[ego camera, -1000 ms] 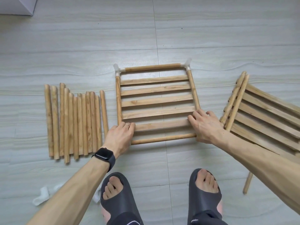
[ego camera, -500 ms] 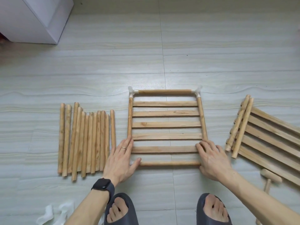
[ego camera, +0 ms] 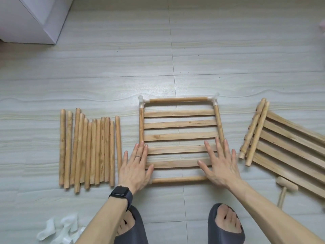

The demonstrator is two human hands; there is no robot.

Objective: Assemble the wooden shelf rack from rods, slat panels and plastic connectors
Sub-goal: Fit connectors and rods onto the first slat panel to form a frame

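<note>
Fingers (ego camera: 140, 149) straight and spread, left hand (ego camera: 135, 170) and right hand (ego camera: 219, 166) lie flat on the slat panel's (ego camera: 179, 136) near corners on the floor (ego camera: 175, 50); loose rods (ego camera: 91, 152), long axes pointing away, lie just beside the left hand.

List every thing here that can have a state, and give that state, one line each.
slat panel frame: flat on the floor, corner connectors fitted at its far end.
left hand: open, fingers straight, resting on the near-left corner.
right hand: open, flat on the near-right corner.
loose rods: lying side by side, unassembled.
spare slat panels: stacked at right, untouched.
mallet: lying down, unheld.
loose connectors: heaped, unused.
</note>
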